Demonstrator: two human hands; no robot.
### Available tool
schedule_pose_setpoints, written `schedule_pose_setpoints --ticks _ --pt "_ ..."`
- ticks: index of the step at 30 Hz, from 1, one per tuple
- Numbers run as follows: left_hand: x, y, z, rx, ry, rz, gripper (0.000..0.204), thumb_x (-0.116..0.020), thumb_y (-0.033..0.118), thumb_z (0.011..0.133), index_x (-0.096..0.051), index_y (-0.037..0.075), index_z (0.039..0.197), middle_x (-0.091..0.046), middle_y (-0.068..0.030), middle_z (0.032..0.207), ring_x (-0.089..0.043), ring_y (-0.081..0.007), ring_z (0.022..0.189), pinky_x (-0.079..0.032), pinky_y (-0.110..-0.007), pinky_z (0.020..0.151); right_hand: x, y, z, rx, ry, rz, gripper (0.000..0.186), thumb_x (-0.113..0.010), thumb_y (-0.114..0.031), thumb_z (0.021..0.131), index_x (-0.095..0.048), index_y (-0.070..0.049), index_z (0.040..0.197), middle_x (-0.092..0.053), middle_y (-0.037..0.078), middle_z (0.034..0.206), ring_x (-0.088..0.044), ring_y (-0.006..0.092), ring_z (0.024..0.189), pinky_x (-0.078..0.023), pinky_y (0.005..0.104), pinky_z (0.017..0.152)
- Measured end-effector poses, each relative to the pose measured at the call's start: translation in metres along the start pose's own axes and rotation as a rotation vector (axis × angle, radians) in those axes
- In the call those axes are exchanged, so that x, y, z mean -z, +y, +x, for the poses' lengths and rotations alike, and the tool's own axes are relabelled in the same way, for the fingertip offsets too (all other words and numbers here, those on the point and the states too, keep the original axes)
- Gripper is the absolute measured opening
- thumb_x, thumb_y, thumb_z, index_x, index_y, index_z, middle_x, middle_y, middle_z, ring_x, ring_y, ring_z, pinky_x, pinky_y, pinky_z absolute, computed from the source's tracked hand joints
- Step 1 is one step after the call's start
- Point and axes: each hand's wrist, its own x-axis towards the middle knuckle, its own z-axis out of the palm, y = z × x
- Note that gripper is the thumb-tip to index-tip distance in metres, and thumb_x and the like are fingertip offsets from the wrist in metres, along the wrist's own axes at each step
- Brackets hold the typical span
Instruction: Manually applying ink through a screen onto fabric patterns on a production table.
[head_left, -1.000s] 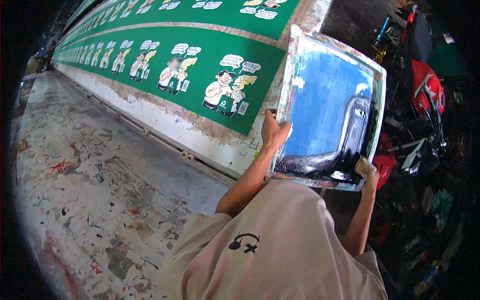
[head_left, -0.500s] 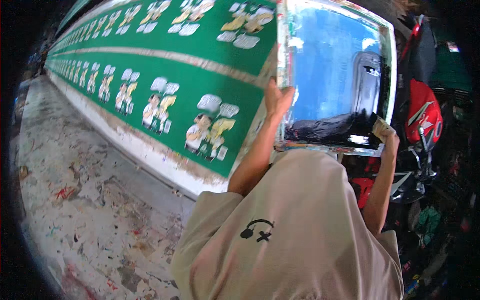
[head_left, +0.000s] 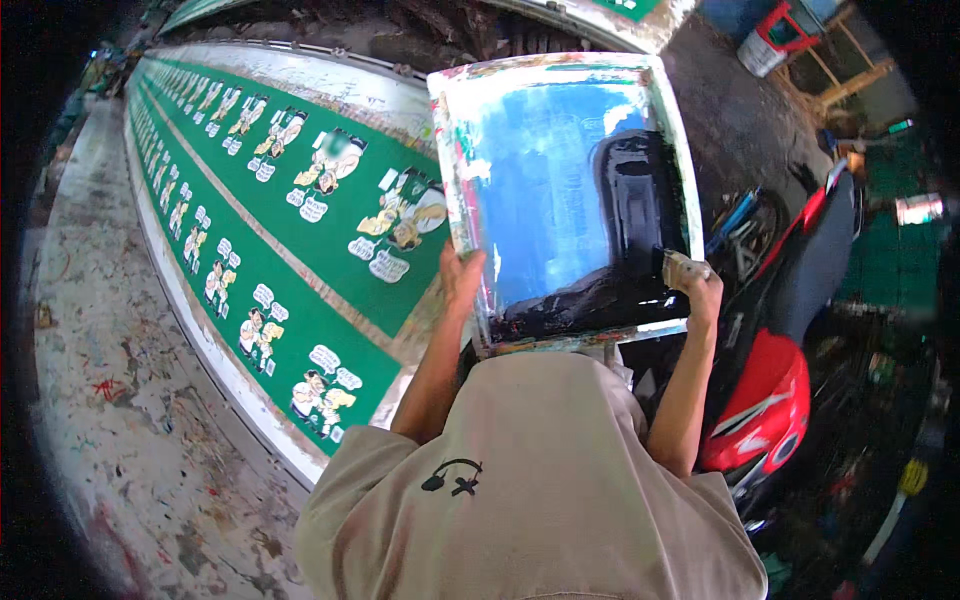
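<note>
A screen-printing frame (head_left: 560, 66) with a paint-crusted pale rim is held up in front of my body. Its blue mesh (head_left: 540, 190) carries thick black ink (head_left: 640, 215) along the right side and the near edge. My left hand (head_left: 461, 280) is closed on the frame's left rim, thumb on top. At the right rim, my right hand (head_left: 698, 285) is closed around what looks like a small pale squeegee (head_left: 678, 270), its dark edge by the ink. The fingers cover most of that tool.
On the left runs a long printing table (head_left: 300, 425) with green sheets (head_left: 285, 220) bearing rows of cartoon prints. Close on the right stands a red and black motorcycle (head_left: 765, 400). A white and red bucket (head_left: 775, 40) is at the far right, beside a wooden frame (head_left: 855, 85).
In the picture, the frame and both hands have shifted left and nearer, and the whole view has turned. More of the motorcycle and the far floor shows. Both hands keep their grip.
</note>
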Motion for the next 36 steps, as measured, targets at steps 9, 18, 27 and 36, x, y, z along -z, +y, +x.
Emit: schedule_pose_setpoints --ticks 9,18,27,36 --pt "-0.076 0.053 0.057 0.14 0.341 -0.279 0.047 -0.068 0.017 0.079 -0.061 -0.005 0.12 -0.069 -0.0175 0.103 -0.065 -0.0248 0.092 -0.052 -0.039 0.082 -0.061 -0.105 0.219 0.024 -0.284 -0.017 0.022 -0.063 -0.004 0.078 -0.072 0.006 0.096 -0.069 0.005 0.084 -0.061 0.0128 0.071 -0.05 0.0287 0.066" --pt "-0.112 0.031 0.113 0.257 0.687 -0.398 0.045 -0.07 0.016 0.081 -0.063 -0.006 0.119 -0.071 -0.0202 0.103 -0.068 -0.0273 0.087 -0.053 -0.041 0.082 -0.213 -0.225 0.332 0.185 -0.666 -0.2 0.034 -0.057 -0.005 0.077 -0.072 0.01 0.103 -0.071 0.01 0.091 -0.068 0.0171 0.078 -0.056 0.0294 0.072" --pt "-0.111 0.014 0.073 0.417 1.389 -0.534 0.035 -0.065 0.009 0.086 -0.063 -0.006 0.118 -0.069 -0.0122 0.098 -0.065 -0.0213 0.084 -0.052 -0.035 0.076 -0.475 -0.223 0.313 0.456 -1.237 -0.544 0.03 -0.065 -0.006 0.076 -0.07 0.004 0.104 -0.071 0.008 0.09 -0.066 0.0151 0.077 -0.052 0.0299 0.073" --pt "-0.158 -0.035 0.102 0.745 2.16 -0.324 0.047 -0.069 0.016 0.083 -0.057 -0.019 0.113 -0.068 -0.0258 0.09 -0.065 -0.0341 0.084 -0.049 -0.045 0.092 -0.706 -0.156 0.177 0.645 -1.883 -0.669 0.02 -0.059 -0.005 0.066 -0.066 0.002 0.083 -0.067 0.005 0.077 -0.062 0.0192 0.069 -0.048 0.0342 0.066"
